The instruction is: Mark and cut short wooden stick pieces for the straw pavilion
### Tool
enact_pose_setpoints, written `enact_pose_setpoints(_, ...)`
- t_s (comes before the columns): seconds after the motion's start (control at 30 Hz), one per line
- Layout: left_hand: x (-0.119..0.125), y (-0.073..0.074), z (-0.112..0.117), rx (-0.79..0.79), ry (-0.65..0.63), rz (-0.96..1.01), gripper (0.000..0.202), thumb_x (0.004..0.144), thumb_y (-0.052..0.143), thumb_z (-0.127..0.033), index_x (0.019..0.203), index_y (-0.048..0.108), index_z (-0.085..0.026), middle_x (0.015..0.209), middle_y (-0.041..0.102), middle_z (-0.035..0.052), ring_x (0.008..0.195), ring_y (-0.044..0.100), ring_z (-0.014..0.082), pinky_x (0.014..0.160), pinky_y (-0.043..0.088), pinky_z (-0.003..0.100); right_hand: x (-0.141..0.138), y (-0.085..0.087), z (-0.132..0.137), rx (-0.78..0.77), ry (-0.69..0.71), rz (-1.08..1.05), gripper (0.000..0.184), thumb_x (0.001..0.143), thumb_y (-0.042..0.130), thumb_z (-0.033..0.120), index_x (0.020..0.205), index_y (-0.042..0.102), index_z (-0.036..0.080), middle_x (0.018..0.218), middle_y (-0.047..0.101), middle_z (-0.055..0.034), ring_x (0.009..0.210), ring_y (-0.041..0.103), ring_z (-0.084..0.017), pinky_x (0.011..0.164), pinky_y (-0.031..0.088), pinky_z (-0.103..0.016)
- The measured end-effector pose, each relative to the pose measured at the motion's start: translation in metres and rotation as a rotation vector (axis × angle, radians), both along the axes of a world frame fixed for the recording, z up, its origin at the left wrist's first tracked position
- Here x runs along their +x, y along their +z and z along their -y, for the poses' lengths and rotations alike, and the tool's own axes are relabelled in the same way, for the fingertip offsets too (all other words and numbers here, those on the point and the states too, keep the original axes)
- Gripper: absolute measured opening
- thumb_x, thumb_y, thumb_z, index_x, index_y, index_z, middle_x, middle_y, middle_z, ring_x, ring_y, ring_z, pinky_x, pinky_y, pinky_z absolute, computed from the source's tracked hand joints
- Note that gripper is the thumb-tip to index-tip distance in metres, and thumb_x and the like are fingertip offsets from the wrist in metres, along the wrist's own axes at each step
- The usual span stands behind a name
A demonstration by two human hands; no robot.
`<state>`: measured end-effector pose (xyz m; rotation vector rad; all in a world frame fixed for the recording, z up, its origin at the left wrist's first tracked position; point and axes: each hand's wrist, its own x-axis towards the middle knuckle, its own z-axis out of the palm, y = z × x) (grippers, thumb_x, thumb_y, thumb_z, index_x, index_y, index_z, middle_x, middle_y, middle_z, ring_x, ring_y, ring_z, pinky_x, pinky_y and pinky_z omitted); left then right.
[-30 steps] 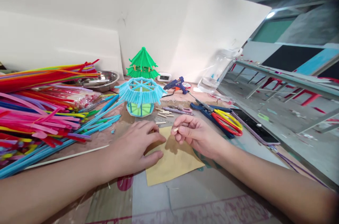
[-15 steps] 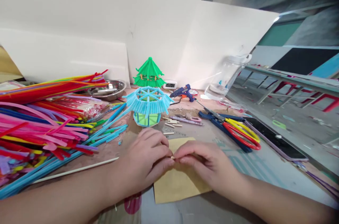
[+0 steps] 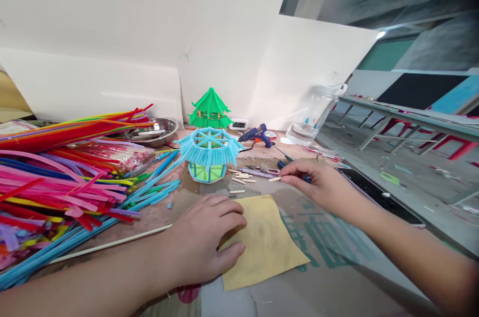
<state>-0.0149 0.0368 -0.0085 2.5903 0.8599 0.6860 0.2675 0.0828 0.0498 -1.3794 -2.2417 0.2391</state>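
My left hand rests on the near left edge of a yellow-brown sheet on the table, fingers loosely curled, holding nothing I can see. My right hand is stretched forward over the table, thumb and forefinger pinched on a short wooden stick. Just beyond it lie several more short sticks in front of a blue pavilion model made of straws. A green pavilion model stands behind that one.
A large pile of coloured straws and pipe cleaners fills the left. A long wooden skewer lies by my left wrist. A metal dish, blue glue gun, clear jar and a phone lie further back and right.
My hands, which met over the sheet half a second ago, have parted. The right hand has reached forward and right with the short stick; the left has settled on the sheet.
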Motion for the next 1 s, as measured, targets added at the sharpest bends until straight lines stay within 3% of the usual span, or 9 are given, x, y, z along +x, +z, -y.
enact_pose_setpoints(0.13, 0.0, 0.0, -0.001, -0.016, -0.002, -0.024, 0.027, 0.087, 0.06, -0.033, 0.112, 0.063, -0.024, 0.125, 0.063, 0.0038, 0.116, 0.055, 0.0236, 0.101, 0.042, 0.043, 0.014, -0.005, -0.013, -0.031, -0.043, 0.104, 0.019, 0.089, 0.056, 0.033, 0.085, 0.07, 0.02, 0.082, 0.072, -0.0055, 0.071, 0.063, -0.022, 0.061, 0.044, -0.031)
enact_pose_setpoints(0.43, 0.0, -0.002, -0.001, -0.007, 0.004, 0.0, 0.027, 0.086, 0.06, -0.031, 0.112, 0.064, -0.023, 0.124, 0.063, 0.0046, 0.115, 0.055, 0.0243, 0.101, 0.044, 0.044, 0.01, -0.048, -0.026, -0.05, -0.069, 0.066, 0.017, 0.092, 0.052, 0.031, 0.086, 0.063, 0.019, 0.072, 0.065, -0.0006, 0.062, 0.055, -0.017, 0.057, 0.038, -0.027)
enact_pose_setpoints(0.7, -0.001, -0.002, 0.0, -0.015, 0.004, -0.012, 0.025, 0.087, 0.059, -0.031, 0.111, 0.063, -0.024, 0.124, 0.062, 0.0031, 0.116, 0.054, 0.0234, 0.102, 0.043, 0.043, -0.013, -0.043, -0.055, -0.025, -0.047, 0.033, 0.017, 0.088, 0.054, 0.027, 0.082, 0.066, 0.016, 0.072, 0.065, -0.0018, 0.065, 0.055, -0.016, 0.061, 0.039, -0.027)
enact_pose_setpoints(1.0, -0.001, 0.0, -0.002, -0.009, -0.005, -0.018, 0.025, 0.088, 0.058, -0.03, 0.112, 0.063, -0.023, 0.125, 0.062, 0.0051, 0.116, 0.054, 0.0242, 0.101, 0.043, 0.044, 0.015, -0.041, -0.043, -0.05, -0.108, 0.072, 0.021, 0.089, 0.054, 0.031, 0.086, 0.068, 0.016, 0.071, 0.065, -0.0022, 0.062, 0.054, -0.017, 0.058, 0.037, -0.027)
